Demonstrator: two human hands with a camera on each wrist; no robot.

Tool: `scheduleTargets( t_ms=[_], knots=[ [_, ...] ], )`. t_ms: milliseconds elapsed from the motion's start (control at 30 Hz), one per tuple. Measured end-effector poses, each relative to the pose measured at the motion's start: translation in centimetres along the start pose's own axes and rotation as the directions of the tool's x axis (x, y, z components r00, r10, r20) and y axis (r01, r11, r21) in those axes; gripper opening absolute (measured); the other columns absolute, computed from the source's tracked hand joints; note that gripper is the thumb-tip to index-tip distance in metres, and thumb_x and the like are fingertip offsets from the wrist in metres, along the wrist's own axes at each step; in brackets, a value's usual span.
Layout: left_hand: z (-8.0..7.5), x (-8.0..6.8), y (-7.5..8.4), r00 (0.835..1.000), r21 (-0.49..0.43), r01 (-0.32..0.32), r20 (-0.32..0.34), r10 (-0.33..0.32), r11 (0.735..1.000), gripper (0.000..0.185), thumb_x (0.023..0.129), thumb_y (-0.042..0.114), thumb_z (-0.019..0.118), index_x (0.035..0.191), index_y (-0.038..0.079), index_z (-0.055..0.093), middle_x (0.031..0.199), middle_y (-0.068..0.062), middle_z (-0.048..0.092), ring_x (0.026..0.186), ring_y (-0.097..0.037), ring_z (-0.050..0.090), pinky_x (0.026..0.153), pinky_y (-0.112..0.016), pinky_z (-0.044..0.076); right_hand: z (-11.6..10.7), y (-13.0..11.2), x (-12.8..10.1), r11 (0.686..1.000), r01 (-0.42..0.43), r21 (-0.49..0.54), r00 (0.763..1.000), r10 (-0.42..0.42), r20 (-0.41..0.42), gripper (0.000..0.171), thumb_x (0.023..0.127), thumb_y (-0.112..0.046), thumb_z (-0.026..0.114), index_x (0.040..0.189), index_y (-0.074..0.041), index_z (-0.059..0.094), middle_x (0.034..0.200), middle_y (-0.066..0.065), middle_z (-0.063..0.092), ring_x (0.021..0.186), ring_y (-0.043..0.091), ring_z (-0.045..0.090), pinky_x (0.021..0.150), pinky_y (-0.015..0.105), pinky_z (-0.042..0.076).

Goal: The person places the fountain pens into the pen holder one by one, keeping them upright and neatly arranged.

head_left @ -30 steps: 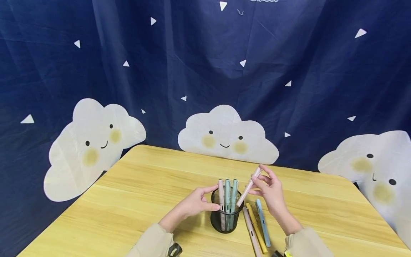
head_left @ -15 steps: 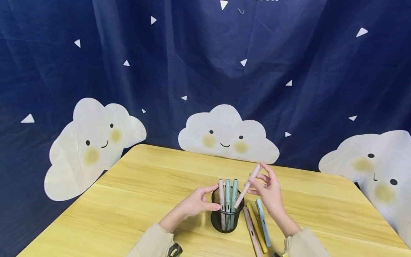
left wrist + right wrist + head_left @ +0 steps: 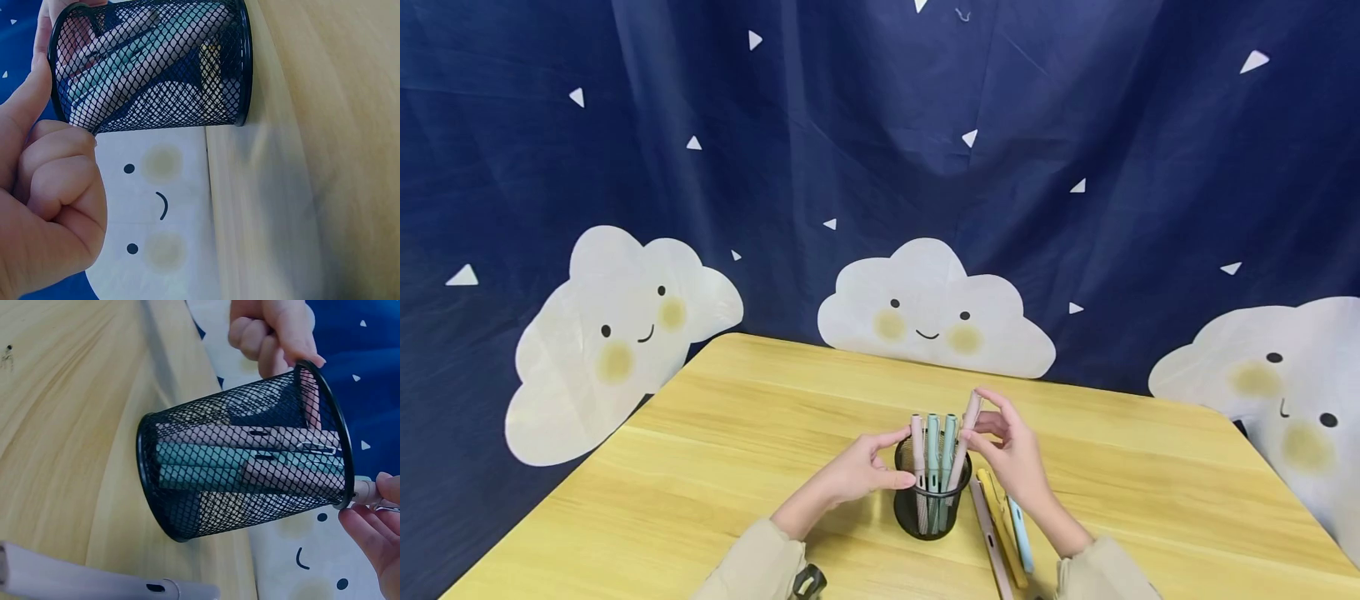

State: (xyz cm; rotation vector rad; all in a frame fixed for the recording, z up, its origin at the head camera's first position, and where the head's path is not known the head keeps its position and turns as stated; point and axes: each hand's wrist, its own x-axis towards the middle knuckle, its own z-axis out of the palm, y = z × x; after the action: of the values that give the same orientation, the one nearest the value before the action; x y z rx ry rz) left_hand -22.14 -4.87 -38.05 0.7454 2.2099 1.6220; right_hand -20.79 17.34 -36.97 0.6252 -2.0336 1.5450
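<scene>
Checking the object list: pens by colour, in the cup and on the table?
Pink pens: 3
Green pens: 2
Yellow pen: 1
Blue pen: 1
Total: 7 pens; 4 in the black mesh cup.

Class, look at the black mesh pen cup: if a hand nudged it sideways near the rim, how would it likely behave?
The cup is open wire mesh, so probably light and stiff. It stands tall and narrow, with four pens poking above the rim, so it may tip rather than slide. The left hand grips its rim, likely steadying it.

Pen cup point(image 3: 932, 500) mid-worktop point(image 3: 715, 467)
Pens point(image 3: 932, 442) stand in it; more pens point(image 3: 1000, 533) lie just right (a backdrop point(image 3: 850, 167) hangs behind).
</scene>
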Motion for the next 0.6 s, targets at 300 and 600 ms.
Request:
scheduleTargets(
  t_ms=[300,600],
  knots=[
    [-0.02,-0.03,0.18,1.0,0.008,0.002,-0.009,-0.002,1.0,0.069,0.077,0.015,0.071,0.136,0.006,0.036,0.042,0.008,0.024,0.036,-0.007,0.021,0.035,-0.02,0.019,0.29,0.05,-0.43,0.997,0.018,-0.076,1.0,-0.016,0.017,0.042,0.072,0.012,0.066,0.111,0.001,0.054,0.078,0.013,0.064,0.073,0.013,0.061,0.056,0.023,0.051],
    [0.08,-0.19,0.18,1.0,0.004,0.01,-0.017,-0.01,1.0,0.071,0.076,0.015,0.071,0.136,0.003,0.036,0.043,0.007,0.026,0.036,-0.006,0.023,0.036,-0.019,0.021,0.45,0.09,-0.67,0.994,-0.02,-0.107,1.0,0.022,0.012,0.021,0.076,0.006,0.066,0.096,0.001,0.061,0.083,0.01,0.064,0.074,0.008,0.059,0.058,0.023,0.051]
  ],
)
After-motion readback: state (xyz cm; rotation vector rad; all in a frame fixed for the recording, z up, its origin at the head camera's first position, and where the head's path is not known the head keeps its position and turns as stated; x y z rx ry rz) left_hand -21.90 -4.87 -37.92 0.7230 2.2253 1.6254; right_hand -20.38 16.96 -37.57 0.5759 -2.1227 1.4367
